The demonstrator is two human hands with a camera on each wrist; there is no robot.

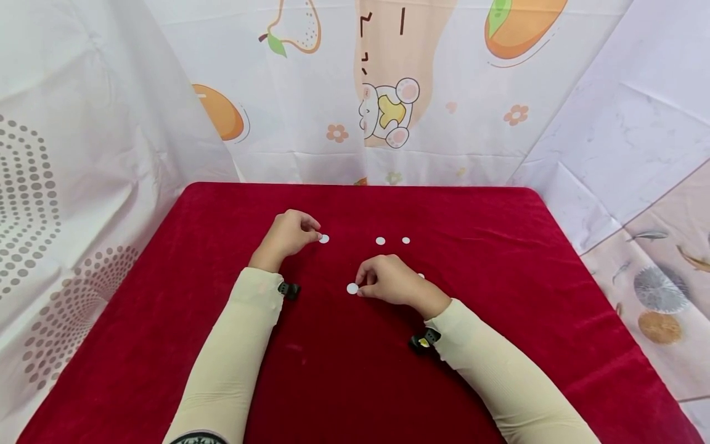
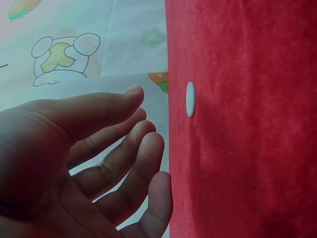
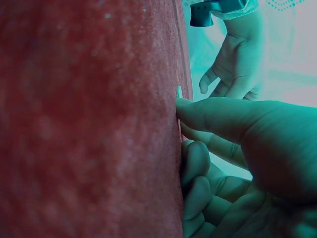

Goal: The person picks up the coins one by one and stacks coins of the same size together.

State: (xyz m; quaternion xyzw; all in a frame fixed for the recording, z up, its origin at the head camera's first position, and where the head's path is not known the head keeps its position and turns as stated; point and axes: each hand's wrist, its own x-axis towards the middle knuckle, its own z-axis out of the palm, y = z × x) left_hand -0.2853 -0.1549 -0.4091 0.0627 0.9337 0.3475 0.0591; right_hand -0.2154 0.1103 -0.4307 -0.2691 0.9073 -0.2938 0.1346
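White disc (image 1: 352, 288) lies flat at the right grip (image 1: 392, 280), pinch unclear; left grip (image 1: 289, 233) loosely parted.

cream sleeves (image 1: 235, 354) meet black wrist cameras (image 1: 421, 342), one marked yellow.

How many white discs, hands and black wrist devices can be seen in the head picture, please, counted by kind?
White discs: 5 (one partly hidden)
Hands: 2
Black wrist devices: 2
Total: 9
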